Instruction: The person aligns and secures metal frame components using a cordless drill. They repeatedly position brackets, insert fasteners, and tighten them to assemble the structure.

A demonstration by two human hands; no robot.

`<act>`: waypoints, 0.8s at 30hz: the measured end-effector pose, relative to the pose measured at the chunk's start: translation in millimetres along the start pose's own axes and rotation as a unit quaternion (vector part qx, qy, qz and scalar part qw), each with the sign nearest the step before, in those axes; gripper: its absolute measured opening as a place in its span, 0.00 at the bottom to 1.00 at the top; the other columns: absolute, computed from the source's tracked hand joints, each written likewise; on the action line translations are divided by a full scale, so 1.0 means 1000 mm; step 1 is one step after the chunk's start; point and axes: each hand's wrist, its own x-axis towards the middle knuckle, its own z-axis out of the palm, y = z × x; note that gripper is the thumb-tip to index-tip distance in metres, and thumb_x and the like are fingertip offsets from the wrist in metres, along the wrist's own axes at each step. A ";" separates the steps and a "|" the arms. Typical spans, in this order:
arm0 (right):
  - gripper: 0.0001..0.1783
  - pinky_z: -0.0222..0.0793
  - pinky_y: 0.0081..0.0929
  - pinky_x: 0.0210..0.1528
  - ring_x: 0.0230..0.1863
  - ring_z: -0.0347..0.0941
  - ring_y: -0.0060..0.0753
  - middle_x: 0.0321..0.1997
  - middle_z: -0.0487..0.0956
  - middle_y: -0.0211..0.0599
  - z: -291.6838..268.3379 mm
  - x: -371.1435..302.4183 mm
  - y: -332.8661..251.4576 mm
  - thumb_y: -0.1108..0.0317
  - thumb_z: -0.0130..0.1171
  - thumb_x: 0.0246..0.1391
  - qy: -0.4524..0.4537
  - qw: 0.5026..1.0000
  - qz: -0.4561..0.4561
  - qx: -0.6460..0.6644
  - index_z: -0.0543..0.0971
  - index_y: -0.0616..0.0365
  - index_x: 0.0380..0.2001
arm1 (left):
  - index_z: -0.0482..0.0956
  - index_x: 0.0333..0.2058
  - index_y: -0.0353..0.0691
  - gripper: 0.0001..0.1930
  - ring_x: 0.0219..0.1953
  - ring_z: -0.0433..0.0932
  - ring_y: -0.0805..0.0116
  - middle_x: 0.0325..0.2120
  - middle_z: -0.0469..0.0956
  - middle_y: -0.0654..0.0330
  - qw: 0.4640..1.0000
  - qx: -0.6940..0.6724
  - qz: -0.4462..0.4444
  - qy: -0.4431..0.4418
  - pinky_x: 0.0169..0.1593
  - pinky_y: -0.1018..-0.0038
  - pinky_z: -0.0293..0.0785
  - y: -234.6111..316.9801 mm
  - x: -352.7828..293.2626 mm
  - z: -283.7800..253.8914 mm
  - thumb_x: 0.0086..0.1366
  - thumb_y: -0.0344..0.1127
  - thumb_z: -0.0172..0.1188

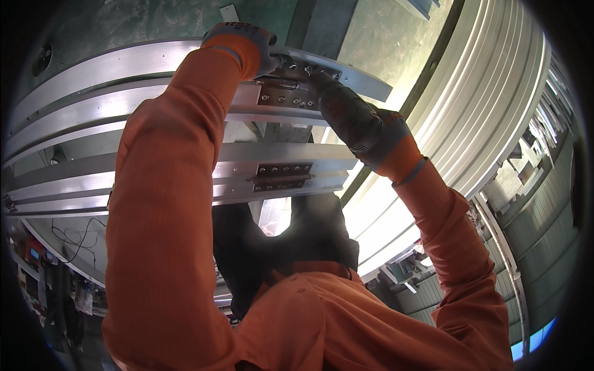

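In the head view, a person in orange sleeves is bent over silvery metal bars (142, 59), and the upper hinge (289, 94) lies across two of them, right between the two hands. The right hand (387, 137), gloved, comes in from the right of that hinge, its fingers wrapped round a dark power driver (349, 111) whose nose points at the hinge's far leaf. Just left of the same leaf, the gloved left hand (244, 49) reaches over the far bar with its fingers curled; I can't quite tell whether the fingertips pinch anything, as the glove hides them. Screw heads show along the hinge's near leaf. Nearer the person's body than this hinge sits a lower hinge (298, 175), on another pair of bars. Well to its right, white ribbed lengths (479, 93) lie stacked.
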 end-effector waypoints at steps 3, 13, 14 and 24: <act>0.17 0.79 0.43 0.52 0.48 0.84 0.55 0.43 0.88 0.44 -0.005 0.003 -0.002 0.59 0.68 0.56 0.005 1.000 0.006 0.030 0.84 0.51 0.47 | 0.75 0.68 0.58 0.33 0.65 0.78 0.50 0.62 0.80 0.52 1.000 0.001 -0.007 -0.009 0.69 0.57 0.71 0.001 -0.003 -0.004 0.71 0.67 0.54; 0.20 0.79 0.38 0.52 0.49 0.85 0.48 0.45 0.88 0.45 0.024 -0.008 0.013 0.60 0.69 0.58 0.002 0.993 0.070 0.091 0.83 0.52 0.52 | 0.76 0.68 0.53 0.36 0.69 0.74 0.53 0.66 0.77 0.52 1.000 -0.004 -0.014 -0.025 0.72 0.58 0.67 0.003 -0.002 -0.006 0.70 0.69 0.53; 0.20 0.79 0.39 0.51 0.48 0.85 0.51 0.44 0.88 0.46 0.025 -0.009 0.016 0.57 0.69 0.57 0.016 0.994 0.062 0.094 0.84 0.52 0.51 | 0.76 0.67 0.53 0.36 0.69 0.74 0.53 0.66 0.76 0.52 1.000 -0.005 -0.014 -0.022 0.72 0.58 0.67 0.004 -0.002 -0.006 0.70 0.69 0.53; 0.21 0.79 0.30 0.47 0.46 0.87 0.32 0.44 0.90 0.42 0.022 -0.009 0.019 0.63 0.73 0.57 0.026 0.990 0.052 0.131 0.85 0.58 0.52 | 0.79 0.65 0.50 0.37 0.67 0.75 0.53 0.65 0.78 0.52 1.000 0.011 -0.021 -0.010 0.71 0.58 0.68 0.002 0.002 -0.001 0.68 0.69 0.54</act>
